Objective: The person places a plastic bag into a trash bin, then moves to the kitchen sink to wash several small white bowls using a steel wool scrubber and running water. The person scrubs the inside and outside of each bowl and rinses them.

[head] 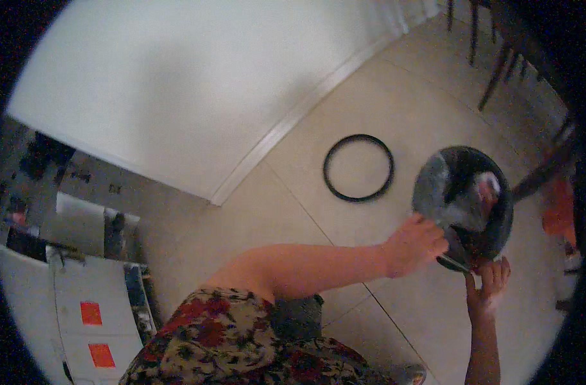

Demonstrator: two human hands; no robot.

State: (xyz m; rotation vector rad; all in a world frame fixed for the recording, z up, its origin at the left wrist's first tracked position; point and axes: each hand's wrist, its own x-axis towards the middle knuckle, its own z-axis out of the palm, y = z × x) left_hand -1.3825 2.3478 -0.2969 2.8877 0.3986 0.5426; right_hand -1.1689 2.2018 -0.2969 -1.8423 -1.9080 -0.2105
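Observation:
A round dark bin point(466, 197), seems lined with a dark, shiny plastic bag point(430, 180), stands on the floor at the right; something pale and reddish shows inside. My left hand point(418, 240) reaches across to its lower left edge, its fingers curled on the edge of the liner. At the bottom edge my right hand point(488, 281) pinches the liner between thumb and fingers; blur hides the exact grip. A thin black ring point(325, 168) lies flat on the tiles to the left of the bin, apart from it.
A large white panel or cabinet point(177, 96) fills the upper left. Dark furniture legs point(495, 77) stand at the upper right, and an orange-red thing point(557, 211) is at the right edge. White drawers point(91, 288) with red squares are at the lower left.

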